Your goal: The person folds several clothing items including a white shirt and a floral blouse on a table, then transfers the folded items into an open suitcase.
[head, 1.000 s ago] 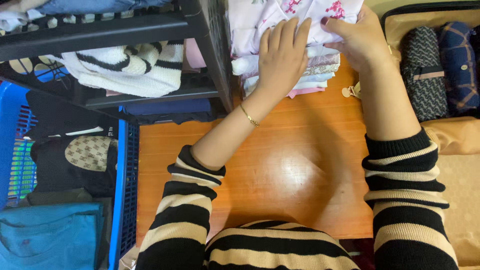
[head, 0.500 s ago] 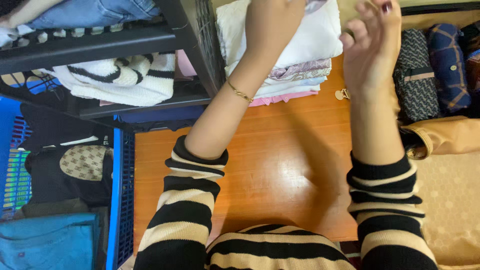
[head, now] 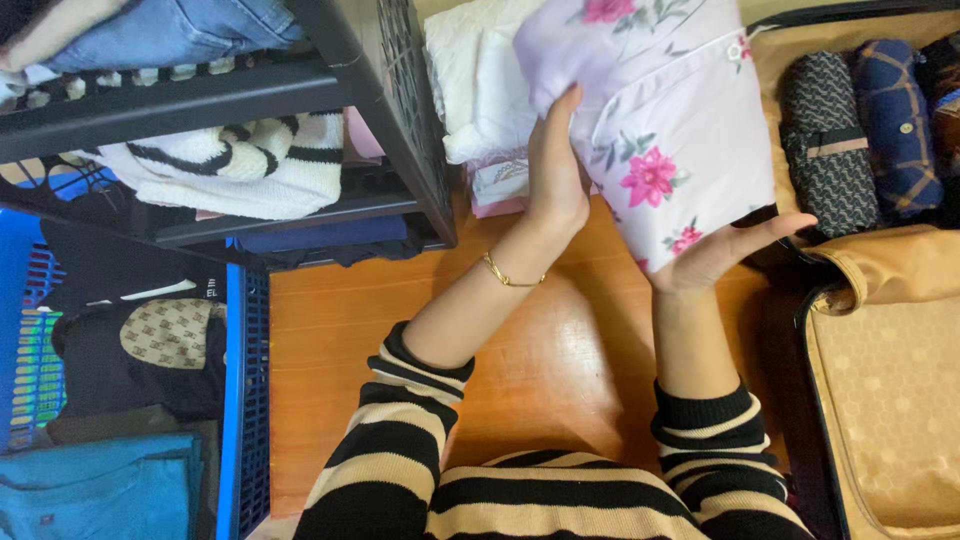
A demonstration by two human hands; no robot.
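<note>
The folded lilac floral garment (head: 670, 130), which a second ago lay pressed on top of the pile of folded clothes (head: 480, 100), is now lifted clear above the desk (head: 400, 330). The left hand (head: 555, 170) clasps its near edge, the right hand (head: 720, 255) cups it from beneath (palm up), beside the open tan suitcase (head: 890, 380)

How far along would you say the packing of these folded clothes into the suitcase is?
Done: two rolled garments already lie in the open suitcase. In hand: the left hand and right hand hold a folded floral garment above the table. Left: a stack of folded clothes still sits on the table.
</note>
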